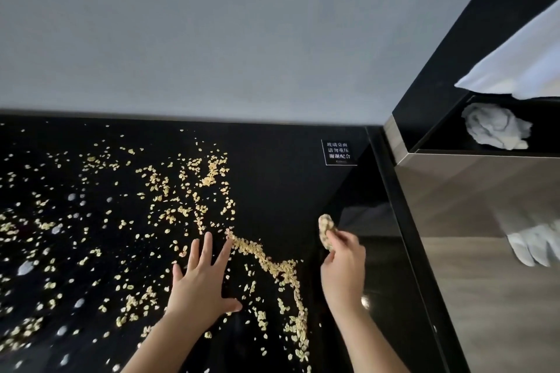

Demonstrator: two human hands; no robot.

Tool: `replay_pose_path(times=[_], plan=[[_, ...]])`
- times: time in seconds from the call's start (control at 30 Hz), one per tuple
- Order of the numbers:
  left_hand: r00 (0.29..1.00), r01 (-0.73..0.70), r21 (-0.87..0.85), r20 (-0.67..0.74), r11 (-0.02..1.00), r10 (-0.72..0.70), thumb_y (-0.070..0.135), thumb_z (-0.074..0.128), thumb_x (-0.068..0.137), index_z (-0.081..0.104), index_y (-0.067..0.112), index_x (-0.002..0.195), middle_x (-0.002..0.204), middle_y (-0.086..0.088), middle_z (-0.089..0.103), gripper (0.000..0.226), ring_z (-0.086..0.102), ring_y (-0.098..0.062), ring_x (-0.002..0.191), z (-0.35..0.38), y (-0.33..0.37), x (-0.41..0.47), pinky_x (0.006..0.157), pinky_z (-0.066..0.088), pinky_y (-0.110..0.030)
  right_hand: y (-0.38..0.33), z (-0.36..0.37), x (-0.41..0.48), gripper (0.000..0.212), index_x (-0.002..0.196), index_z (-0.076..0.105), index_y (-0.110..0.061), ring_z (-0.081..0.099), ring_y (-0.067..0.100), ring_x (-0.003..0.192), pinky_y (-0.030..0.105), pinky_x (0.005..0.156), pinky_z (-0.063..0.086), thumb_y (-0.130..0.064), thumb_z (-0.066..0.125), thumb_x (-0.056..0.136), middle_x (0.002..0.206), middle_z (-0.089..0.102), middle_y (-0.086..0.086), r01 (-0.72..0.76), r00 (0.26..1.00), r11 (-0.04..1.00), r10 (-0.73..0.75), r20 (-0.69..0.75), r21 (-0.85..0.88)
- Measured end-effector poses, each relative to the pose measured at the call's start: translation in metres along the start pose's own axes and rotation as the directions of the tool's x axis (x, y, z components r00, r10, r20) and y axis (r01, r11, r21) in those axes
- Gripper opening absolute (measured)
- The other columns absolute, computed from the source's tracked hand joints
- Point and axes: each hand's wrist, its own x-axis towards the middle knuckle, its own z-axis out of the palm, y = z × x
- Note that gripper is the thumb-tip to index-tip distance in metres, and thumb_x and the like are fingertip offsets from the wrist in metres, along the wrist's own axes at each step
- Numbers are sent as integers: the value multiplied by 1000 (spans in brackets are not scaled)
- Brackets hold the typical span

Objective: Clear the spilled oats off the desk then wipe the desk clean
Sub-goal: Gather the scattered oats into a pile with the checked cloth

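Observation:
Pale oat flakes [188, 200] lie scattered over the glossy black desk [281, 166], thickest in a ridge [269, 260] running from the centre toward the near edge. My left hand [203, 278] rests flat on the desk with fingers spread, its fingertips at the upper end of that ridge. My right hand [342, 263] is raised just right of the ridge, its fingers curled round a small oat-covered lump [326, 232] that sticks up above them. What the lump is made of cannot be told.
A small white-lettered label [338, 152] sits at the desk's back right. To the right stands a dark cabinet with a reflective side panel [472, 221]. A crumpled white cloth [497, 130] lies on its shelf, and white fabric [521, 63] hangs above.

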Motion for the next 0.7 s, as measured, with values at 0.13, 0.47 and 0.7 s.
replay_pose_path(times=[0.13,0.47,0.7], plan=[[1000,9,26,22,1000,-10,55,72,75,-21,35,148,155,-5,-30,120,-24,-29,144,2,1,2,116,7,-59,-44,28,-24,47,122,66,-17,48,16,110,30,97,49,7,60,83,123,58,-4,80,993,996,-82,80,35],[1000,5,16,-21,1000,-4,55,71,75,-19,26,150,157,-5,-25,120,-22,-28,145,5,1,-1,117,9,-58,-72,18,-35,44,127,63,-16,49,10,110,-3,84,28,6,52,90,123,57,-7,168,943,961,-221,248,218],[1000,-21,6,-20,1000,21,59,70,73,-26,31,147,156,-3,-29,124,-24,-28,144,15,14,-29,115,9,-59,19,-33,-28,49,126,63,-13,50,22,114,22,92,43,11,56,85,121,56,4,-93,995,988,89,35,120]])
